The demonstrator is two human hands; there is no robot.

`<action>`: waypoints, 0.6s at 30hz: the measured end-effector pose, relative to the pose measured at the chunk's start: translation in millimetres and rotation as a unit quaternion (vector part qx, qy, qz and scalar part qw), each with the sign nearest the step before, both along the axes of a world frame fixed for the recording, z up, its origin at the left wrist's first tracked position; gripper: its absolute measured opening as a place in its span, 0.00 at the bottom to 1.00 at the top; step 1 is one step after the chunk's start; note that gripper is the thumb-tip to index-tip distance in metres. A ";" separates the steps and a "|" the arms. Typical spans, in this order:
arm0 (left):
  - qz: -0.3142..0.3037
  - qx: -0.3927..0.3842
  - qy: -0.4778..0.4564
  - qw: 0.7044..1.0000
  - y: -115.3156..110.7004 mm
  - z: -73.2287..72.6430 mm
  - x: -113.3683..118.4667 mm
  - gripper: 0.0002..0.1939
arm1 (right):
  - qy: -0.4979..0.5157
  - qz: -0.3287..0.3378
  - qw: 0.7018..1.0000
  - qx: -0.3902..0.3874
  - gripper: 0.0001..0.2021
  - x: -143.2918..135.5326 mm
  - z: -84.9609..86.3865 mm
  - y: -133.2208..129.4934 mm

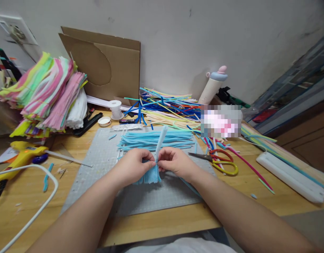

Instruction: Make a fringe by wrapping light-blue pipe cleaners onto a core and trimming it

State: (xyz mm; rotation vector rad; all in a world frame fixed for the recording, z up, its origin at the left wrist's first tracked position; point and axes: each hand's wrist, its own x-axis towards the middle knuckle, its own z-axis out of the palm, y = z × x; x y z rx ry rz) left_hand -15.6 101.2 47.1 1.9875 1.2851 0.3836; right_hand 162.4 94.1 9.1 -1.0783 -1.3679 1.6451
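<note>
The left hand (135,165) and the right hand (176,162) meet over the middle of a grey cutting mat (95,175), their fingertips almost touching. Thumb and fingers of each are pinched together on a light-blue fringe (148,176), made of fuzzy stems set side by side, which hangs mostly below the left hand with its lower ends over the mat. One pale blue strand (161,138) rises from between the two pinches, leaning slightly right at its top; exactly how it joins the fringe is hidden by the fingers. Just beyond the hands, a row of loose blue stems (141,140) lies across the far part of the mat. To the right, scissors (212,158) with orange and yellow handles lie at the mat's edge, blades pointing left. On the left of the wooden table (177,225) are a yellow glue gun (26,153) and, farther back, a heap of multicoloured bundles (51,91). A white spool (116,109) stands on the far side, in front of a cardboard piece (125,63). A mixed pile of stems (172,114) spreads along the far side, near a pale bottle (211,88); a white power strip (291,177) lies at far right.
</note>
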 end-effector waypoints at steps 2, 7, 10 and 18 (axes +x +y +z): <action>-0.001 -0.006 -0.005 1.000 0.4 -0.1 0.0 0.11 | 0.000 -0.005 1.000 0.004 0.04 -0.7 1.0 -0.2; -0.003 -0.013 -0.001 1.000 0.3 -0.1 0.4 0.11 | -0.003 -0.011 1.000 -0.004 0.04 -2.0 1.0 -0.6; -0.003 -0.011 0.005 1.000 -0.5 0.9 0.6 0.11 | 0.007 -0.009 1.000 -0.008 0.04 -1.8 1.2 -0.7; 0.003 -0.016 -0.011 1.000 -0.3 1.4 -0.8 0.11 | 0.018 0.001 1.000 -0.020 0.03 -0.6 4.3 -1.0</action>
